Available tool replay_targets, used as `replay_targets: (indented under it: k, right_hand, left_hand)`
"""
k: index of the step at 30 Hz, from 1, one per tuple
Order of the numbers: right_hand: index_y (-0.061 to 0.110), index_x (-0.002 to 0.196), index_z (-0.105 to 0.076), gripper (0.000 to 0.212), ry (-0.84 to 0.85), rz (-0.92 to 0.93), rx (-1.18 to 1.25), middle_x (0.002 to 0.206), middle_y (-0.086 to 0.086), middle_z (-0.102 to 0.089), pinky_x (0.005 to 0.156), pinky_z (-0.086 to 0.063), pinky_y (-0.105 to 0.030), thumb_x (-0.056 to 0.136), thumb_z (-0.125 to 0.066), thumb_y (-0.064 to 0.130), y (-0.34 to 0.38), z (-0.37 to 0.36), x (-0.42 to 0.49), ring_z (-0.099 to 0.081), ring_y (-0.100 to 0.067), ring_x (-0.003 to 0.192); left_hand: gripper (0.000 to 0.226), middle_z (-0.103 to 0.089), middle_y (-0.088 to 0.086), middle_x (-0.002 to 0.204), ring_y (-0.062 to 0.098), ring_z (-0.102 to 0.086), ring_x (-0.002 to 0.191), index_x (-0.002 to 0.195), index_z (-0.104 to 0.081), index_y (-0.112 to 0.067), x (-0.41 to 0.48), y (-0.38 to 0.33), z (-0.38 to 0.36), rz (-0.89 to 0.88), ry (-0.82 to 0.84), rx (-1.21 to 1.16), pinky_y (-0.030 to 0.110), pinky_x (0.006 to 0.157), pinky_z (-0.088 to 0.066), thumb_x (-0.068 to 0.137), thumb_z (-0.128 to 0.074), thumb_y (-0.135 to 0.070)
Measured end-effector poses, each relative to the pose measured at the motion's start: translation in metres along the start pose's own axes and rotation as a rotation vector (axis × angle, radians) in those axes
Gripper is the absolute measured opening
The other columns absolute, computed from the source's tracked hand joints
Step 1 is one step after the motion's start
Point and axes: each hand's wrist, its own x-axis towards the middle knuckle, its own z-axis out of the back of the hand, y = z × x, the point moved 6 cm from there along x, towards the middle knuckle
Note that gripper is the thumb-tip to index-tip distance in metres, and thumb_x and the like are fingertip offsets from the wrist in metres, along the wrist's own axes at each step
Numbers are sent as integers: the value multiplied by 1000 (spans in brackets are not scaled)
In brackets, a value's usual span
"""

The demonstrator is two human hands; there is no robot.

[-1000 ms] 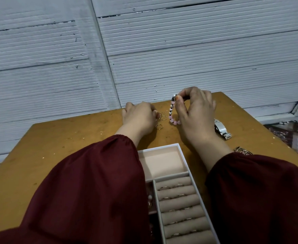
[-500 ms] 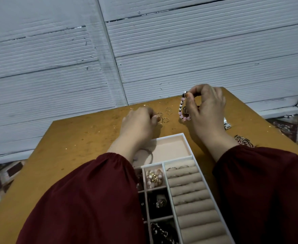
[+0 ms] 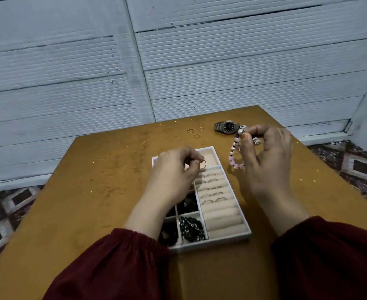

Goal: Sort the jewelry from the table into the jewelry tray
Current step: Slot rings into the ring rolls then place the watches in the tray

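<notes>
We cannot read the dial of the watch (image 3: 227, 127), which lies beyond the tray (image 3: 213, 242) to its far right; it is too small. Our left hand (image 3: 174, 169) is held over the tray's far end, thumb and forefinger pinching a thin ring (image 3: 203, 163). Our right hand (image 3: 267, 156), raised just right of the tray, pinches a bracelet (image 3: 234, 152) by its top, and the pink beads hang over the worktop (image 3: 104, 191). Three loose rings (image 3: 196, 136) lie beyond the tray's far edge.

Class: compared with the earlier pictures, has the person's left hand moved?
Yes. The left hand, pinching a thin gold ring, has drawn back toward the person: from beyond the white compartmented jewelry tray to over its far end.
</notes>
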Motion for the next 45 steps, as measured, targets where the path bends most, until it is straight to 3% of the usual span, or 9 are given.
replay_targets:
  k: [3, 6, 13, 21, 24, 29, 35, 40, 45]
  right_hand:
    - [25, 94, -54, 12, -30, 12, 11, 90, 28, -43, 86, -34, -38, 92, -46, 33, 9, 18, -19, -34, -3, 101]
    - [24, 94, -55, 11, -75, 24, 20, 91, 24, -45, 86, -35, -39, 92, -47, 31, 15, 33, -36, -41, -14, 102]
    - [15, 95, -59, 16, -152, 35, 34, 93, 18, -47, 83, -41, -46, 93, -48, 27, 26, 51, -62, -39, -8, 102]
    - [14, 93, -60, 18, -129, 32, -12, 95, 14, -52, 87, -36, -39, 92, -49, 28, 22, 47, -70, -43, -16, 101]
    - [14, 94, -60, 18, -121, 20, -17, 95, 14, -51, 87, -38, -43, 92, -49, 28, 21, 46, -69, -43, -18, 102]
    - [14, 95, -60, 19, -103, 1, -10, 95, 14, -50, 88, -39, -48, 91, -49, 28, 21, 44, -68, -43, -18, 103]
    - [15, 96, -60, 19, -90, -18, -2, 96, 14, -51, 88, -41, -51, 91, -48, 29, 18, 44, -67, -43, -17, 103]
    - [16, 96, -60, 19, -79, -26, 20, 95, 17, -49, 83, -45, -57, 92, -47, 30, 16, 42, -68, -36, -4, 103]
    - [14, 96, -60, 17, -92, 12, -5, 95, 15, -49, 86, -42, -54, 91, -50, 27, 20, 43, -68, -45, -18, 101]
  left_hand:
    - [21, -63, -14, 70, -4, -55, 64, 81, -64, -34, -27, -4, -5, -20, -10, -37, 23, 66, -46, 89, -60, -14]
    - [19, -66, -16, 71, 9, -61, 78, 88, -64, -37, -50, -1, -9, -15, -65, -83, 37, 80, -51, 87, -63, -17]
    - [14, -65, -24, 73, 17, -61, 90, 88, -62, -39, -85, -1, -6, -5, -226, -42, 47, 81, -48, 79, -66, -30]
    - [9, -41, -28, 72, 2, -27, 76, 88, -69, -31, -100, -13, -3, -71, -343, 159, 34, 75, -34, 82, -71, -24]
    - [10, -48, -24, 72, 6, -35, 81, 87, -69, -31, -98, -11, -6, -93, -342, 188, 31, 73, -27, 82, -71, -23]
    - [11, -35, -32, 70, 7, -36, 82, 86, -70, -29, -96, -14, -8, -129, -349, 233, 30, 72, -25, 80, -72, -20]
    - [7, -60, -15, 74, 17, -49, 80, 83, -70, -29, -94, -16, -12, -170, -341, 308, 31, 66, -22, 78, -65, -27]
    - [7, -43, -22, 71, 14, -42, 82, 82, -69, -28, -94, -16, -13, -169, -354, 327, 31, 67, -23, 77, -66, -27]
    - [5, -57, -16, 70, 16, -43, 81, 80, -70, -29, -94, -15, -16, -183, -345, 381, 31, 69, -28, 76, -70, -30]
